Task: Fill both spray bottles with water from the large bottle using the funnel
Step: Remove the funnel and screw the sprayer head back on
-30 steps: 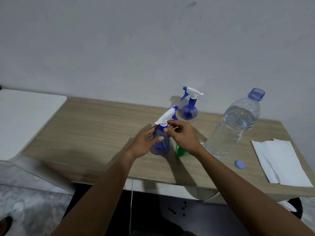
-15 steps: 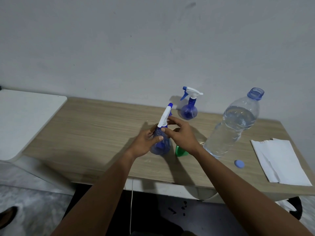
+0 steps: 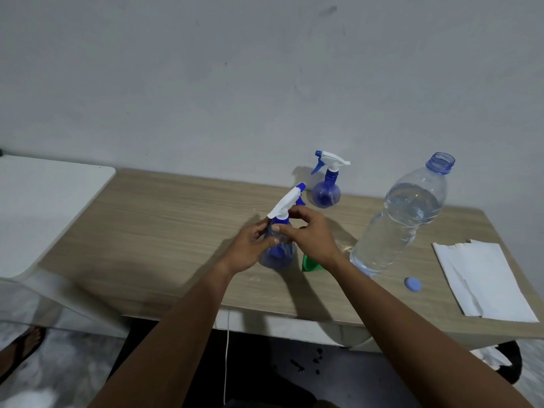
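side table (image 3: pixel 44 201): white, butted against the left end of the surface, sandalled foot (image 3: pixel 20 346) on the floor below it
surface (image 3: pixel 176 231): pale wood-look top, all the stuff sits on its right half
left hand (image 3: pixel 250 248): grip wrapped round the blue belly of the near spray bottle (image 3: pixel 278 254), holding it upright
trigger head (image 3: pixel 285 204): white with a blue nozzle, on top of that bottle, nozzle aimed up and away
right hand (image 3: pixel 309 234): grip pinched on the bottle's neck right under the white head
funnel (image 3: pixel 309 264): just a green bit peeking out beside the near bottle under the right wrist, so I'm only fairly sure that's it
far spray bottle (image 3: pixel 326 192): same blue kind, head on, back by the wall, nobody touching it
large bottle (image 3: pixel 403 225): clear, cap off, water up to about the shoulder, just right of the right forearm
cap (image 3: pixel 412 284): blue, lying flat near the large bottle's base
paper (image 3: pixel 482 281): white folded sheets at the far right end
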`<state>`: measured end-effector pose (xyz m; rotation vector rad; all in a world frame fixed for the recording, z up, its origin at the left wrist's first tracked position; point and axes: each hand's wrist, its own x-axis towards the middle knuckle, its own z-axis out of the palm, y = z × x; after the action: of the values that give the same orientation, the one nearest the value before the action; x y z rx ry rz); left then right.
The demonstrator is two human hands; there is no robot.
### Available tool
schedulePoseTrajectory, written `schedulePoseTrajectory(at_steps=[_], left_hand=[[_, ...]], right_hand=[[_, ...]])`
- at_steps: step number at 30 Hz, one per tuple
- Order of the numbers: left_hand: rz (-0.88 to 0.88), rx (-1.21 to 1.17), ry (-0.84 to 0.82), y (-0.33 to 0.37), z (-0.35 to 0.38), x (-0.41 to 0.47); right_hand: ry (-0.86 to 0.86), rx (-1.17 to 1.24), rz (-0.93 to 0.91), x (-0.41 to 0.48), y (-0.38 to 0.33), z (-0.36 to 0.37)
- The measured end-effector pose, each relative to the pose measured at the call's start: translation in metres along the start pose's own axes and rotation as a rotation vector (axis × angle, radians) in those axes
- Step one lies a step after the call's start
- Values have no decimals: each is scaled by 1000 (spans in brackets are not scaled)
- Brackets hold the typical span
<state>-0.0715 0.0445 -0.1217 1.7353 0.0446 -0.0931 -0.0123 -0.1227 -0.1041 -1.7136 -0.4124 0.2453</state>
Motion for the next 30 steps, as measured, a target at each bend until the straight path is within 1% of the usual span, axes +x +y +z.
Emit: schedulePoseTrajectory(at_steps=[4,9,12,15,17,21,26,30], left_hand=[[10,-13,18,2,2,-1],[17,-26,6,1,3,-1],[5,-15,6,2,3,-1],[-13,-6,-1,2,1,-1],[-24,4,-10,4,1,-2],[-28,18,-27,10,1,-6],[-62,36,-90,15,-3,-8],[-83,55,-116,18,-7,-7]], right_hand=[[-37,117,12,-5,-3,-6],[30,168,26,-5,2,-6],[66,157,29,-3,3,-3],[65,132,29,-2,1,-2],[44,118,27,-1,0,-2],[-37,-14,-11,0,-2,-4],[-58,41,24,0,-4,-4],[-11,44,24,0,-5,2]])
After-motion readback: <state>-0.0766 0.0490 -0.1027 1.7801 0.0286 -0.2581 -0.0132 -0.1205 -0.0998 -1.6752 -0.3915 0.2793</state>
